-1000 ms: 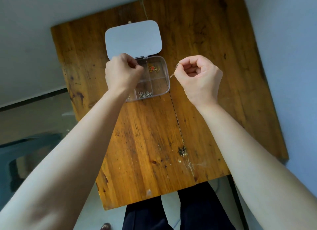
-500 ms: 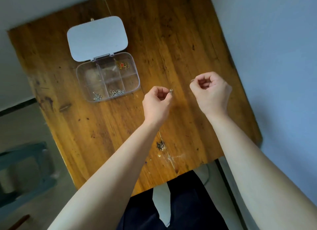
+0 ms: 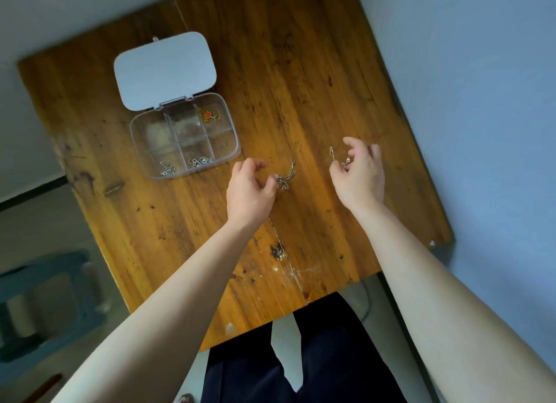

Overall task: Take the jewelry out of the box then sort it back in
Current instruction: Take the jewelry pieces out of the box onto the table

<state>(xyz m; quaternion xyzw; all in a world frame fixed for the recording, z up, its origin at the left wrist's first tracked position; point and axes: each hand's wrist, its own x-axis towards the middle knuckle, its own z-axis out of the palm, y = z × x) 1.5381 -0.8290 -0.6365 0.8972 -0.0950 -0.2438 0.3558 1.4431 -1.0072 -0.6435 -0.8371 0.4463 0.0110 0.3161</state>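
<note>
silver chain laid out, second piece mid-release

left hand (image 3: 251,189) slack, fingers apart beside silver chain (image 3: 285,177) resting on table (image 3: 301,86). right hand (image 3: 359,174) loosely pinches gold chain (image 3: 332,154), likely setting it apart from box (image 3: 183,134).

We see both our forearms bare from the elbow down, with no sleeve reaching into view. Our left hand (image 3: 251,189) and right hand (image 3: 359,174) carry no gloves; any ring is too small to tell. Below the table edge our legs show in dark navy trousers (image 3: 331,351), plain cloth with soft folds at the lap.
</note>
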